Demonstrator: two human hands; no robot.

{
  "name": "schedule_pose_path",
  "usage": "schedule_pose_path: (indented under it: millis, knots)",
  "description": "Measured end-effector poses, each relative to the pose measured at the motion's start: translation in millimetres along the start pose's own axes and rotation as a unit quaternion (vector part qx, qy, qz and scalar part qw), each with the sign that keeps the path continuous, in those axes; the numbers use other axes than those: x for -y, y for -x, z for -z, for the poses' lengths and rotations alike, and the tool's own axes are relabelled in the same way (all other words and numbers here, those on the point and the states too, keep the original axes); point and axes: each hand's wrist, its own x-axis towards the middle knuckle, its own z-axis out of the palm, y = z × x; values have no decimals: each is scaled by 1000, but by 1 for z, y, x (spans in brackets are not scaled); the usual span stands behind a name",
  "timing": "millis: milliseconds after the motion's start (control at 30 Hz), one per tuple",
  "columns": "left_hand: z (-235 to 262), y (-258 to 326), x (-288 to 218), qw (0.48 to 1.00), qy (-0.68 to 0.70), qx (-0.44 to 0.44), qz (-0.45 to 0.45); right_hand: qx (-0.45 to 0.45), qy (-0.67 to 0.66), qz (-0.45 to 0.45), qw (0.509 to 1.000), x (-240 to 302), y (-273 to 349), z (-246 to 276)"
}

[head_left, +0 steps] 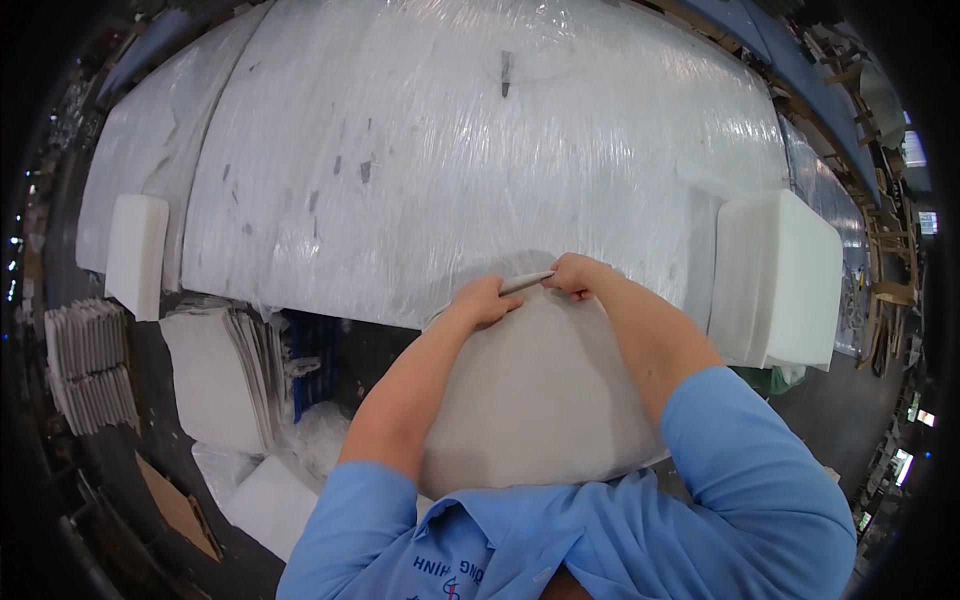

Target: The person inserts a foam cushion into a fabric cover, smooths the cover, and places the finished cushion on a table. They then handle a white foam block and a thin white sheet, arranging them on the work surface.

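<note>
A beige fabric-covered cushion (540, 390) leans against my body, its far edge at the near side of the plastic-wrapped table (470, 150). At that far edge my left hand (486, 302) is closed on the fabric, its thumb along a folded strip. Just right of it, my right hand (579, 276) pinches the other end of the same strip. The folded edge between my hands stands slightly raised. Some of the fingertips are hidden under the fabric.
White foam blocks stand at the table's right end (800, 280) and left end (138, 255). Lower left are a stack of white sheets (215, 380), a pile of folded pale pieces (92, 365) and a brown board (178, 503) on the floor.
</note>
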Motion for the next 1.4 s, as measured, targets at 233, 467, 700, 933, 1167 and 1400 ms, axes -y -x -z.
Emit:
schedule_pose_path:
  millis: [233, 467, 700, 933, 1167, 1400]
  knots:
    - [-29, -21, -6, 986, -39, -147, 64, -282, 30, 73, 956, -18, -32, -41]
    - [-37, -27, 4, 977, -5, -206, 54, -339, -42, 67, 938, -3, -27, -48]
    - [-31, -28, 3, 980, -19, -192, 51, -363, -29, 127, 923, -9, -34, -47]
    - [-10, 5, 39, 993, -6, -121, -15, -78, 61, 37, 994, -32, 3, 21]
    - [-24, 14, 36, 968, -127, -169, 133, -280, 34, 42, 958, -51, -20, -11]
    - [-30, -1, 46, 960, -94, -239, 113, -331, 1, 61, 942, -46, -28, -18]
